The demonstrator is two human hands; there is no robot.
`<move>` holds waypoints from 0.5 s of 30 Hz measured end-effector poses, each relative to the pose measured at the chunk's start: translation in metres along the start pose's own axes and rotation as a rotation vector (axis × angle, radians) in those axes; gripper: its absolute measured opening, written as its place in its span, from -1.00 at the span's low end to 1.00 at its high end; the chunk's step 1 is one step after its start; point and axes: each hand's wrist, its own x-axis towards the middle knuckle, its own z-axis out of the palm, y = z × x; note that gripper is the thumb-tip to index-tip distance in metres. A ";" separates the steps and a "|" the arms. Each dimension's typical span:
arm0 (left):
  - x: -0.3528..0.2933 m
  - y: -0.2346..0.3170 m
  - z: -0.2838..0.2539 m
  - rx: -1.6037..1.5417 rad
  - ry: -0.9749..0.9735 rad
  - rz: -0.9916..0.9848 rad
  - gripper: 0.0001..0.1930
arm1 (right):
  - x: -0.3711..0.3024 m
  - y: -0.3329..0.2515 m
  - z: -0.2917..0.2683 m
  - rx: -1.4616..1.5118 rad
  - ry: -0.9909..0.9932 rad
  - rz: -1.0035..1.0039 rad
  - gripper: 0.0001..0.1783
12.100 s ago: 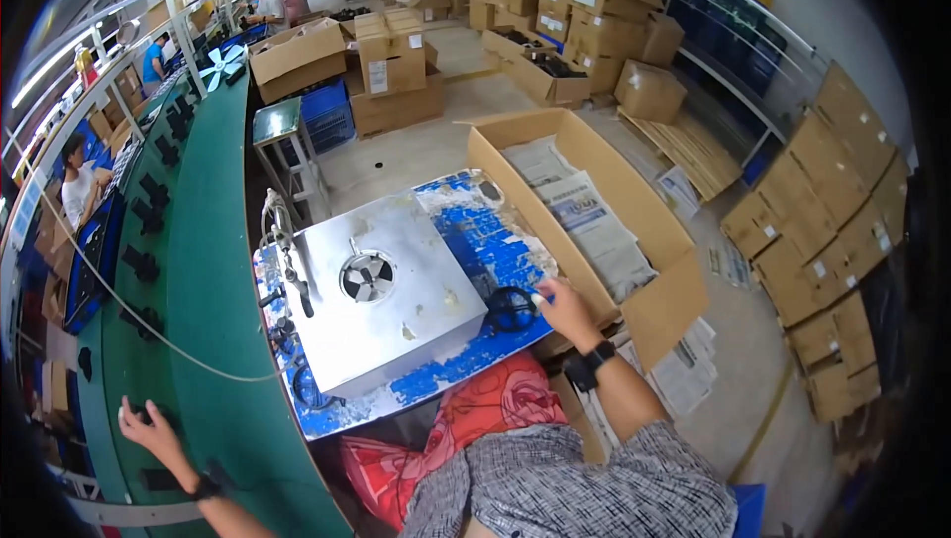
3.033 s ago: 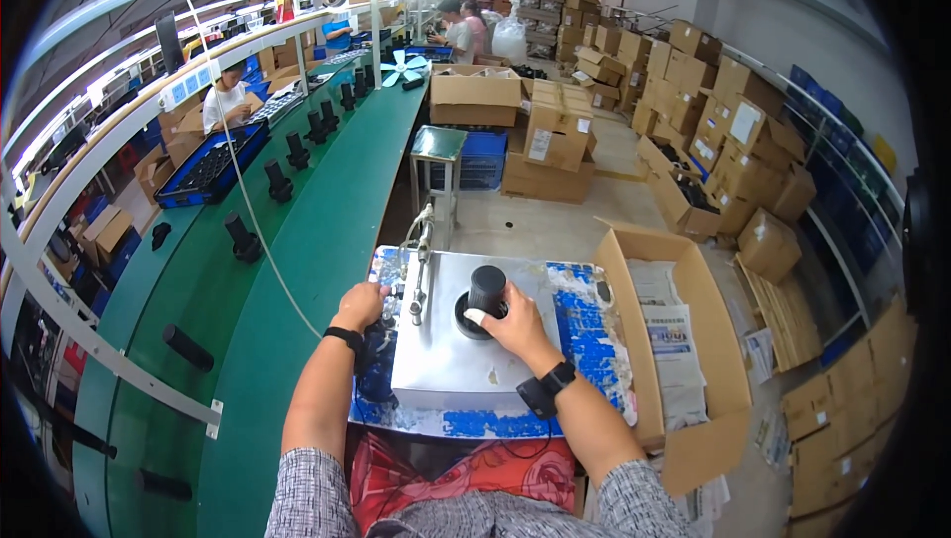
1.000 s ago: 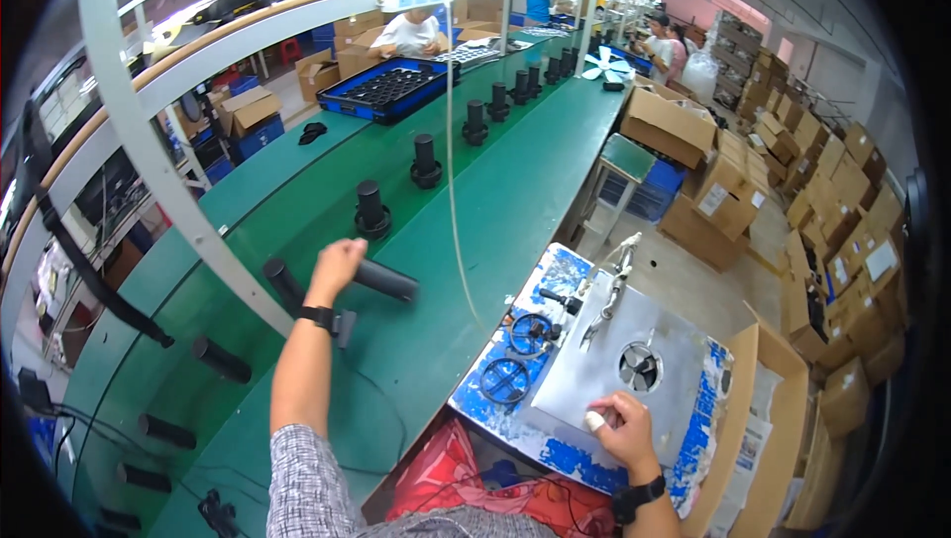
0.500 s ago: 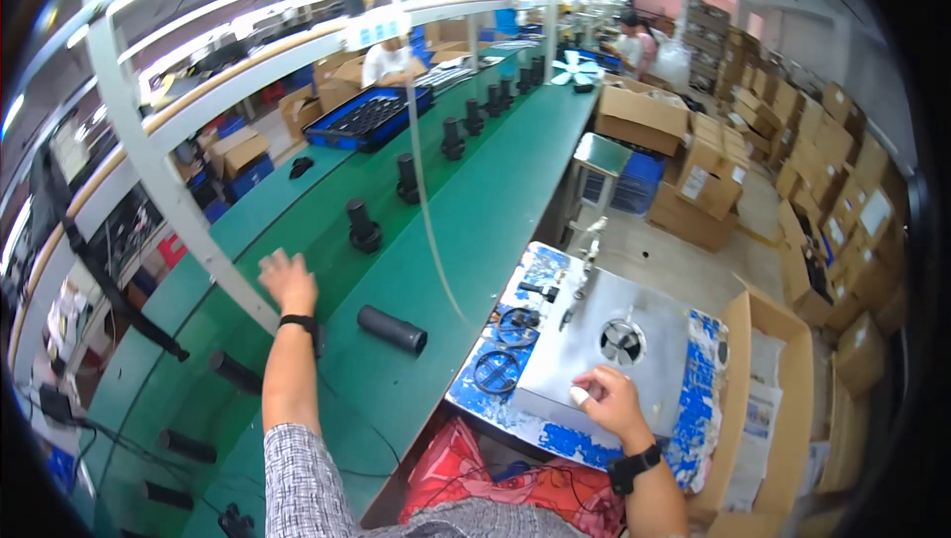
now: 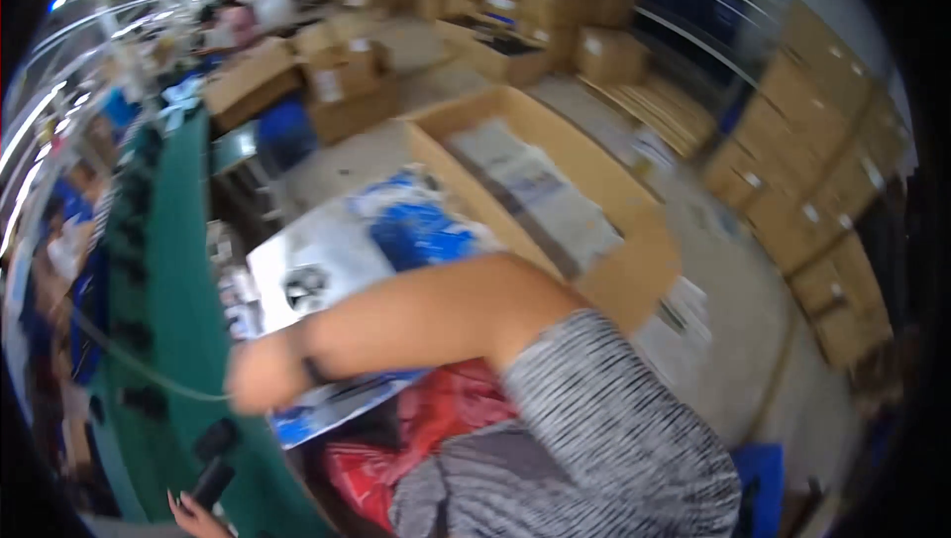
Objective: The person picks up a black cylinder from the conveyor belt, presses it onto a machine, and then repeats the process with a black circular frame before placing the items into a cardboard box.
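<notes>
My right arm crosses the middle of the head view, bent at the elbow. Its hand (image 5: 260,377) is smeared by motion over the near edge of the green workbench (image 5: 188,330), so its fingers cannot be made out. At the lower left, my left hand (image 5: 195,518) is partly cut off by the frame, its fingers around the lower end of a black tube (image 5: 212,484). Just above lies a second black cylinder (image 5: 215,439). Partly behind my right forearm, a silvery metal box (image 5: 342,256) with a round fan opening (image 5: 305,286) rests on a blue-and-white worn surface (image 5: 421,236).
A long open carton (image 5: 466,107) with paper inside stands beyond the metal box. Stacked cartons (image 5: 822,191) line the right side. Dark parts (image 5: 144,399) stand along the bench, with a pale hose (image 5: 163,379) across it. Red cloth (image 5: 451,399) covers my lap.
The view has swung to the right. My right hand has left the metal box and moved left across my body to the bench edge. My left hand now has a black tube.
</notes>
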 end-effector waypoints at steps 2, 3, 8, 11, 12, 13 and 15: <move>-0.032 -0.019 0.043 -0.141 0.031 -0.051 -0.40 | 0.053 -0.033 -0.060 -0.247 -0.233 -0.101 -0.74; -0.050 -0.015 0.061 -0.131 0.022 -0.096 -0.40 | 0.060 -0.039 -0.049 -0.198 -0.312 -0.052 -0.74; -0.102 -0.001 0.100 -0.001 -0.081 -0.254 -0.39 | -0.013 -0.065 0.025 0.016 -0.443 0.056 -0.72; -0.108 -0.001 0.112 0.012 -0.128 -0.293 -0.39 | -0.049 -0.074 0.052 0.073 -0.478 0.107 -0.70; -0.110 -0.003 0.119 0.008 -0.157 -0.304 -0.39 | -0.058 -0.074 0.063 0.104 -0.508 0.129 -0.70; -0.112 -0.004 0.123 0.001 -0.175 -0.320 -0.39 | -0.065 -0.073 0.074 0.134 -0.539 0.147 -0.69; -0.111 -0.009 0.123 0.004 -0.190 -0.340 -0.39 | -0.077 -0.067 0.084 0.176 -0.580 0.169 -0.68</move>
